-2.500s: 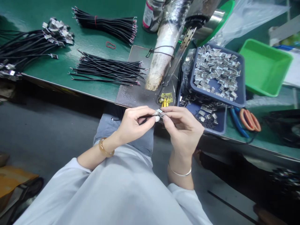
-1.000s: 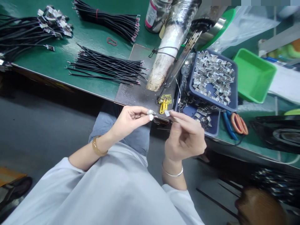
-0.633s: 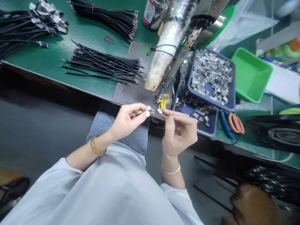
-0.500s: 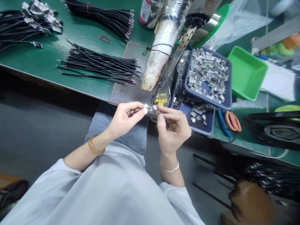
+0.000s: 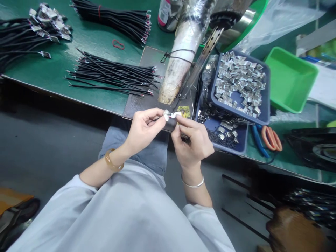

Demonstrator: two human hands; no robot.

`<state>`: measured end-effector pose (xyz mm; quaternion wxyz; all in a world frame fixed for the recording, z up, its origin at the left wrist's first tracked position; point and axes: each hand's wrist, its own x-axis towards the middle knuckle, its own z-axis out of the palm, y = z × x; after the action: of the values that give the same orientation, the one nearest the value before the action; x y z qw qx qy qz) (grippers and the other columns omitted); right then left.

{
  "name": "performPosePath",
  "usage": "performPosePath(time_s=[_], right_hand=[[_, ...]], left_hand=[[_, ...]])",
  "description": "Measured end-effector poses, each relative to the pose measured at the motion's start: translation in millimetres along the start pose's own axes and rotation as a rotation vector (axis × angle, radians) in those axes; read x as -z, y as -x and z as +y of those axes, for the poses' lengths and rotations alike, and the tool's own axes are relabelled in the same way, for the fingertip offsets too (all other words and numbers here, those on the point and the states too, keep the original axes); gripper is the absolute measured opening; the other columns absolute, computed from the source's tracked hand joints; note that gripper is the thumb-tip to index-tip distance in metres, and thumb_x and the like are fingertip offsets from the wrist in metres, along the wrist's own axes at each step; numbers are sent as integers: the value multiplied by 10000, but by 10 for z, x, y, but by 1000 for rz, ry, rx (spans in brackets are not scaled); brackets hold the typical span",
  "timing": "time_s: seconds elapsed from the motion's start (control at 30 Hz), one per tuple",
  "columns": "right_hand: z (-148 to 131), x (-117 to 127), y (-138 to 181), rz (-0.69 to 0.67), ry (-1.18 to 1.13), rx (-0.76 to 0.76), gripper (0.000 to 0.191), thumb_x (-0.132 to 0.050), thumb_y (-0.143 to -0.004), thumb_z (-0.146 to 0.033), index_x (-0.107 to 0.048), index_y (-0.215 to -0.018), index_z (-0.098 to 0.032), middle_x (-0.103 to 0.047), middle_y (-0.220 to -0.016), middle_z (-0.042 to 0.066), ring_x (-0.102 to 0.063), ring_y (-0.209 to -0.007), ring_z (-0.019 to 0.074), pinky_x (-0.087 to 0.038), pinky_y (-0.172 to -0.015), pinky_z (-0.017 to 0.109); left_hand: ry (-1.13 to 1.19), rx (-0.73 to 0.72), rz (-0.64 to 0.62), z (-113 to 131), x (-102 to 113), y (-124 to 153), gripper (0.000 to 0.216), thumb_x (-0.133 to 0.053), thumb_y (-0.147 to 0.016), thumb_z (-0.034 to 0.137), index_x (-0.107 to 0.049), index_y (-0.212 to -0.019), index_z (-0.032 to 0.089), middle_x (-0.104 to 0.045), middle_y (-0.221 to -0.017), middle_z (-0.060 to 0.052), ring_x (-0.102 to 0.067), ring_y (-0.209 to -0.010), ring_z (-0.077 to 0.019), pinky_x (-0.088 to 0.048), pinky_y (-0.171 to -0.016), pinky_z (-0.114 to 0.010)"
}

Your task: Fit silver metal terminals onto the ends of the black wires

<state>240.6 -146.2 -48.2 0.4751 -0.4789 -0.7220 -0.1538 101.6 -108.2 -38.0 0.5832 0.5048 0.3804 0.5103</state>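
Observation:
My left hand (image 5: pixel 145 126) is closed in a pinch, with white coverings on the thumb and index fingertips. Between them is the end of a thin cable (image 5: pixel 170 116), mostly hidden by the fingers. Facing it, my right hand (image 5: pixel 193 141) pinches a small pale metal connector piece (image 5: pixel 176 114), which meets or nearly meets the cable end; contact is too small to make out. Both hands are over the front edge of a dark board (image 5: pixel 133 105). Just beyond the right fingertips lies a yellow pad (image 5: pixel 184 110).
Loose black cables (image 5: pixel 112 73) lie left of a wrapped tube (image 5: pixel 174 73). A tied cable bundle (image 5: pixel 112 21) is behind them. On the right stand a blue tray of metal shells (image 5: pixel 266 94), a lower blue tray (image 5: pixel 243 143), a green bin (image 5: pixel 291 80) and orange-handled pliers (image 5: pixel 271 138).
My right hand has moved slightly left and its fingers have closed further. The connector piece is nearer the cable end. The whole view has shifted a little.

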Motion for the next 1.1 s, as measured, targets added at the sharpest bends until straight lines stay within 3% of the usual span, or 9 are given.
performPosePath(time_s=[0.3,0.5,0.67,1.1], right_hand=[[40,-25,-40,-1,-20,37,198,-695,-828,-20,-600,-850,-193,-790,-918,70,-764,-797,138,-619,-751,205],[40,-30,-71,6,-4,44,190,-698,-828,-29,-601,-843,-192,-790,-917,66,-761,-792,137,-621,-737,209],[13,-15,-97,29,20,29,193,-714,-821,-33,-611,-841,-195,-790,-908,49,-759,-787,125,-617,-739,191],[55,-1,-48,-17,20,55,176,-680,-857,-86,-573,-837,-225,-795,-915,25,-765,-762,135,-622,-677,216]], left_hand=[[-32,-33,12,-18,-2,-25,160,-682,-799,242,-687,-691,124,-624,-662,-2,-478,-568,-64,-376,-517,-175],[-25,-9,11,40,-8,-56,245,-758,-783,315,-657,-653,134,-551,-584,27,-440,-532,-57,-345,-490,-182],[-59,-42,18,59,-13,-55,158,-700,-806,245,-700,-703,125,-620,-643,6,-482,-556,-62,-361,-491,-169],[18,99,-24,49,53,-58,207,-826,-713,298,-727,-664,124,-652,-632,-7,-585,-632,-100,-476,-613,-209]])
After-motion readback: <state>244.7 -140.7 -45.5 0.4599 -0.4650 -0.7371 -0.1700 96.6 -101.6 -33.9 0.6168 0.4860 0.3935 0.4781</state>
